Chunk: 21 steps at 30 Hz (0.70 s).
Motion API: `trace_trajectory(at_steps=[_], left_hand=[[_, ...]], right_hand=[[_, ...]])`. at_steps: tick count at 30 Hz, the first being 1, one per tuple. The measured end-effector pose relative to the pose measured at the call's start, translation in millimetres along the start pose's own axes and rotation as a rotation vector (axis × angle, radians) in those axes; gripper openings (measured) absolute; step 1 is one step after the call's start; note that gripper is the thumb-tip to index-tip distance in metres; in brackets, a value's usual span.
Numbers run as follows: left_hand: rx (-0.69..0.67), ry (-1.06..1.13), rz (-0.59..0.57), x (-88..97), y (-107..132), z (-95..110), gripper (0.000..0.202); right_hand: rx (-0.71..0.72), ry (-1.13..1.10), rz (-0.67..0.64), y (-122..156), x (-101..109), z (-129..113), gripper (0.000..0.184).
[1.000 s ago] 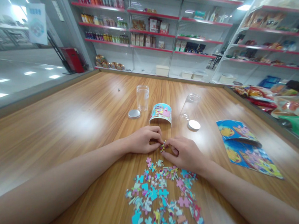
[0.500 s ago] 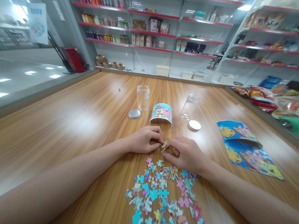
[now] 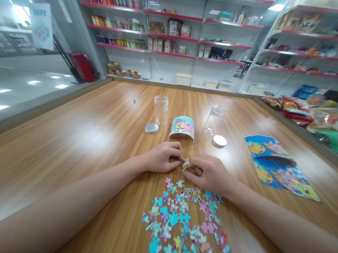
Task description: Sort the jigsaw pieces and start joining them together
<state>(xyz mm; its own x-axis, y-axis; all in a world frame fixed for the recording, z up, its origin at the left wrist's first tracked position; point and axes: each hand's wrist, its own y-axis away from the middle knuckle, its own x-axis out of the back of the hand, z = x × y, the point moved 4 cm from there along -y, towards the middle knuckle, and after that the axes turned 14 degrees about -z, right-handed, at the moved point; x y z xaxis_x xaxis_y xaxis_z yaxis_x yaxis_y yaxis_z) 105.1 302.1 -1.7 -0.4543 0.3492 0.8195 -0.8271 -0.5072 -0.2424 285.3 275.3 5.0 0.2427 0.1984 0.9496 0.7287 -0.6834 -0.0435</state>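
Between my two hands lies a small cluster of yellow jigsaw puzzle pieces (image 3: 185,164) on the wooden table. My left hand (image 3: 167,157) pinches its left side with thumb and forefinger. On the right side, the curled fingers and thumb of my right hand (image 3: 208,171) close on the same pieces. Loose jigsaw pieces (image 3: 173,218) in blue, pink, yellow and green are spread on the table just below my hands. Beyond the hands a curved picture card (image 3: 182,126) with cartoon figures stands arched on the table.
A clear jar (image 3: 161,110) stands behind a silver lid (image 3: 151,128). Another clear jar (image 3: 215,119) is near a white lid (image 3: 219,140). Blue cartoon picture sheets (image 3: 281,167) lie to the right. Snack packets (image 3: 298,115) line the right edge; stocked shelves (image 3: 171,37) stand behind.
The yellow pieces between my fingertips have shifted and turned slightly. Both hands stay in nearly the same place, and the loose pieces have not moved.
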Motion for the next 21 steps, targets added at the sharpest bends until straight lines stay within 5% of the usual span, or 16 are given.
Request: trace_trajectory(at_steps=[21], left_hand=[[-0.046, -0.018, -0.019, 2.0, 1.4, 6.0, 0.024]], right_hand=[[-0.050, -0.034, -0.015, 0.8, -0.5, 3.0, 0.019]])
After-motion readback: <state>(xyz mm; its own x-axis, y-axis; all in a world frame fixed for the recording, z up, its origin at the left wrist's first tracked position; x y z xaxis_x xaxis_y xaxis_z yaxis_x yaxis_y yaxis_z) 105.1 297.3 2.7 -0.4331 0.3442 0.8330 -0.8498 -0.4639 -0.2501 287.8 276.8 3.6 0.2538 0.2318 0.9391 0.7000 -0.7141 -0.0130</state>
